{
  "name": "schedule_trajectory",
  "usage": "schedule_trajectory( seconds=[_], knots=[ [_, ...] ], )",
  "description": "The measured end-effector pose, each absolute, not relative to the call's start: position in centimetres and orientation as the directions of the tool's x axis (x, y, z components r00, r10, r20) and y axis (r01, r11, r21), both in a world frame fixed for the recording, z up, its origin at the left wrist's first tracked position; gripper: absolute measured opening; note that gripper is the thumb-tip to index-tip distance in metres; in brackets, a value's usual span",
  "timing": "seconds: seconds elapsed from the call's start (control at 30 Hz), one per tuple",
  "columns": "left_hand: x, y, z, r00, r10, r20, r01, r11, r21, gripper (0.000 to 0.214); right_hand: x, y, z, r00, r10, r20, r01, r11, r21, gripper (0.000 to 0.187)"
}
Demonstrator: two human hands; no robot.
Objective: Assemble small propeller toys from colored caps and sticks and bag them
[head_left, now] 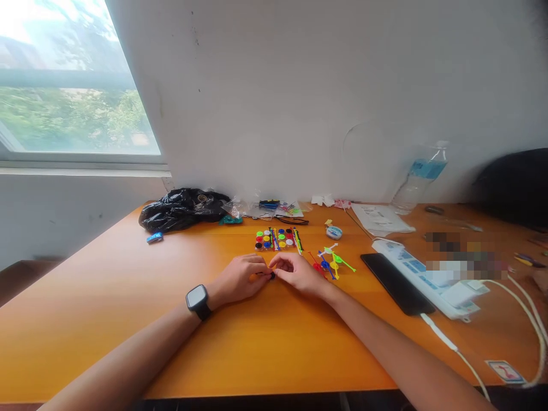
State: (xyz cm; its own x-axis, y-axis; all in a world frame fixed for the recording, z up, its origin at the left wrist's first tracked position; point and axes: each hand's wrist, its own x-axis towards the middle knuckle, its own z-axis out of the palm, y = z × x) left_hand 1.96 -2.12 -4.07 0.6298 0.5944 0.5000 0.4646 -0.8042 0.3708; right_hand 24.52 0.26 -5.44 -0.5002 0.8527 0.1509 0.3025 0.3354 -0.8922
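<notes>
Over the middle of the table, my left hand (245, 277) and my right hand (298, 274) meet at the fingertips. Both are closed in a pinch on a small dark round piece (272, 275), mostly covered by the fingers. Just beyond them lie several coloured round pieces (266, 238) in small groups. Thin coloured plastic sticks (298, 241) lie beside these groups. To the right of my right hand are several coloured pieces with sticks through round centres (336, 260), in white, green, yellow, blue and red. A watch (197, 298) is on my left wrist.
At the back are a black plastic bag (184, 210), clear bags (274, 208) and a small blue packet (154, 237). To the right lie a round container (334, 232), a black phone (396, 283), a white power strip (423, 279) with cables, and a plastic bottle (417, 180).
</notes>
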Motion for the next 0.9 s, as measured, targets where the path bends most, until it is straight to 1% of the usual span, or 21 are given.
schedule_trajectory(
  seconds=[0.1,0.2,0.27,0.47,0.6,0.73,0.9],
  knots=[
    [2.19,-2.25,-3.72,0.667,0.552,0.500,0.488,-0.831,0.267,0.016,24.38,0.30,-5.57,-0.511,0.847,0.148,0.285,0.330,-0.900,0.013],
    [2.34,-2.22,-3.64,0.683,0.543,0.489,0.515,-0.832,0.205,0.016,24.23,0.36,-5.67,-0.509,0.849,0.143,0.273,0.317,-0.908,0.011],
    [2.37,-2.11,-3.80,0.687,0.547,0.477,0.523,-0.829,0.198,0.014,24.18,0.42,-5.69,-0.501,0.854,0.138,0.274,0.308,-0.911,0.011],
    [2.29,-1.94,-4.30,0.678,0.571,0.462,0.527,-0.817,0.236,0.012,24.29,0.36,-5.36,-0.514,0.851,0.112,0.274,0.286,-0.918,0.012],
    [2.23,-2.02,-4.02,0.716,0.544,0.438,0.529,-0.832,0.168,0.014,24.29,0.22,-5.08,-0.510,0.852,0.118,0.276,0.292,-0.916,0.011],
    [2.37,-2.07,-3.85,0.741,0.511,0.435,0.526,-0.845,0.095,0.020,24.28,0.32,-5.09,-0.502,0.854,0.136,0.289,0.314,-0.905,0.009],
    [2.62,-2.09,-3.82,0.750,0.499,0.433,0.521,-0.850,0.077,0.022,24.29,0.53,-5.55,-0.515,0.850,0.106,0.273,0.280,-0.920,0.007]
  ],
)
